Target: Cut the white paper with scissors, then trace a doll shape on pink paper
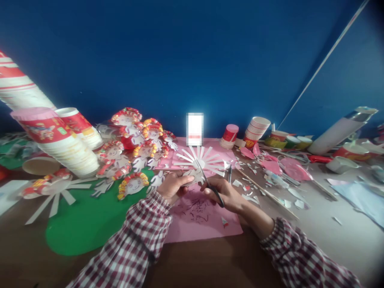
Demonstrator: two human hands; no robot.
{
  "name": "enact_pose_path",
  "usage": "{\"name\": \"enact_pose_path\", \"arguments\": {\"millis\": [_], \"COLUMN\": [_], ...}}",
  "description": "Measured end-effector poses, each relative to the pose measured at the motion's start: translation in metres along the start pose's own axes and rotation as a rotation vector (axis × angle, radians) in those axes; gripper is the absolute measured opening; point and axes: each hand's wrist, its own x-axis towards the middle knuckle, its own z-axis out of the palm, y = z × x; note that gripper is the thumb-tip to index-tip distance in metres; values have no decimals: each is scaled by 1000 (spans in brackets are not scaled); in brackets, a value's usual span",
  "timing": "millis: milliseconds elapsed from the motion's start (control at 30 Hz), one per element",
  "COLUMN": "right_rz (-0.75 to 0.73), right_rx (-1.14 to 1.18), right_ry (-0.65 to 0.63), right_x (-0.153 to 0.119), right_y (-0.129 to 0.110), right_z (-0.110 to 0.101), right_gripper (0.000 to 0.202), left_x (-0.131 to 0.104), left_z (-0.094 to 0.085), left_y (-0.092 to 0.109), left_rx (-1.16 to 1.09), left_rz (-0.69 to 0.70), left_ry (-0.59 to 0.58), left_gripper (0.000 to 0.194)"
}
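Observation:
Between the thumb and fingers of my left hand (174, 186) is a small whitish paper cutout (195, 177); its full outline is partly hidden. My right hand (223, 194) grips a pair of scissors (207, 178) with dark handles, and the blades point up and left against the cutout. Below both hands lies a pink sheet (204, 224) with dark handwriting on it. Just beyond them, a paper cup cut into white radiating strips (207, 162) lies flat on more pink paper. A dark pen (229, 174) is close to my right hand.
Stacked paper cups (72, 148) lean at the left, beside several decorated paper figures (138, 136). A green sheet (81, 228) lies front left. Paper scraps (249, 188), a thin stick (267, 192) and pink pieces (294, 168) litter the right. A blue wall (168, 60) rises behind.

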Motion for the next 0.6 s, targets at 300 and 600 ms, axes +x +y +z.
{"name": "enact_pose_path", "arguments": {"millis": [300,600], "right_rz": [2,-17], "right_rx": [-7,-39], "right_ry": [-17,-23], "right_x": [0,1], "right_y": [1,0], "right_z": [-2,-4], "right_gripper": [34,31], "left_x": [-1,1], "left_z": [-3,-7], "left_y": [1,1], "left_rx": [-9,-12], "left_rz": [-2,-29], "left_ry": [-18,-53], "left_gripper": [27,24]}}
